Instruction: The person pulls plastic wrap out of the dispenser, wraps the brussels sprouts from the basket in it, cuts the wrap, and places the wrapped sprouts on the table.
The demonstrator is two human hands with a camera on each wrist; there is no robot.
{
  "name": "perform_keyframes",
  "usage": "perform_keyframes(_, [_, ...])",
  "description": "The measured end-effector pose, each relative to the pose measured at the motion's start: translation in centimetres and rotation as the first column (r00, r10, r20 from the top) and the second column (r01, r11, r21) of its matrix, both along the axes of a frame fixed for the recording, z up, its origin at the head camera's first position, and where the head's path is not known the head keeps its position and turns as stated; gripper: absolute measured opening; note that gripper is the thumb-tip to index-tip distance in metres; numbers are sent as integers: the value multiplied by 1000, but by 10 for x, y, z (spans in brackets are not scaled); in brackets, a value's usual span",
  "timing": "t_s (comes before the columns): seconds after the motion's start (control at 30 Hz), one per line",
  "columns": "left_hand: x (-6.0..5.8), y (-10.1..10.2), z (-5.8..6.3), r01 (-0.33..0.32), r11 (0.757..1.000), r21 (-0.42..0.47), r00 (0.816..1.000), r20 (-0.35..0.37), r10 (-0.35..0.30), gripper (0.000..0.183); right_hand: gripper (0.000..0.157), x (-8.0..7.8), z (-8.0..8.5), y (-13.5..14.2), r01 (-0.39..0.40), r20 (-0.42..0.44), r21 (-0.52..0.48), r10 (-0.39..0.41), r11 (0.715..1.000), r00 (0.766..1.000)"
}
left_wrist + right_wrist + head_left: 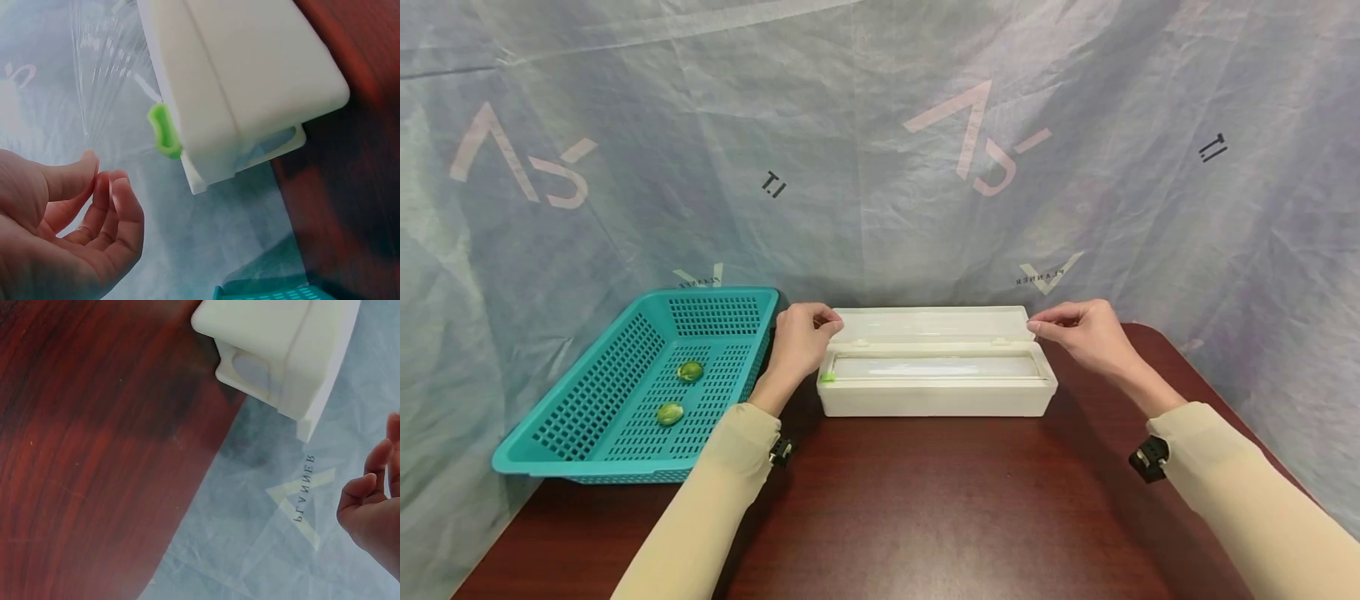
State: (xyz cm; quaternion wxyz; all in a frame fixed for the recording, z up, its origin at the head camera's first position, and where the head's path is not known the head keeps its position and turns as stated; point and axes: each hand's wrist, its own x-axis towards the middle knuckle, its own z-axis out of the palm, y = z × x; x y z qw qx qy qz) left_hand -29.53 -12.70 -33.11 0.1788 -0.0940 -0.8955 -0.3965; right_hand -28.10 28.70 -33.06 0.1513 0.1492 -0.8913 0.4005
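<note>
A long white cling film dispenser lies on the table, its clear-topped lid raised at the back. A green slide cutter sits at its left end. My left hand pinches clear cling film between thumb and forefinger; the left wrist view shows the film gathered in creases toward the fingertips. Beyond the dispenser's right end, my right hand has thumb and forefinger together at the film's other corner. In the right wrist view that hand is cut by the frame edge, and the film there is hard to see.
A teal plastic basket stands on the left, holding two small green sprout-like vegetables, one nearer and one farther. The dark red wooden table meets a grey printed sheet hanging behind it.
</note>
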Motion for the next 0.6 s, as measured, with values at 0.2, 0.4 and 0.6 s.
perform_keyframes(0.2, [4,-1,5,-9,1000,7,1000,-11,9,12,19,5,8,0,2,-22,-2,-2,1000,1000])
perform_keyframes(0.4, [8,0,10,-16,1000,14,1000,-23,16,13,17,8,14,1,18,-49,-4,-18,1000,999])
perform_keyframes(0.6, [14,0,18,-18,1000,12,999,-31,18,13,17,14,23,2,30,-52,3,-29,1000,998])
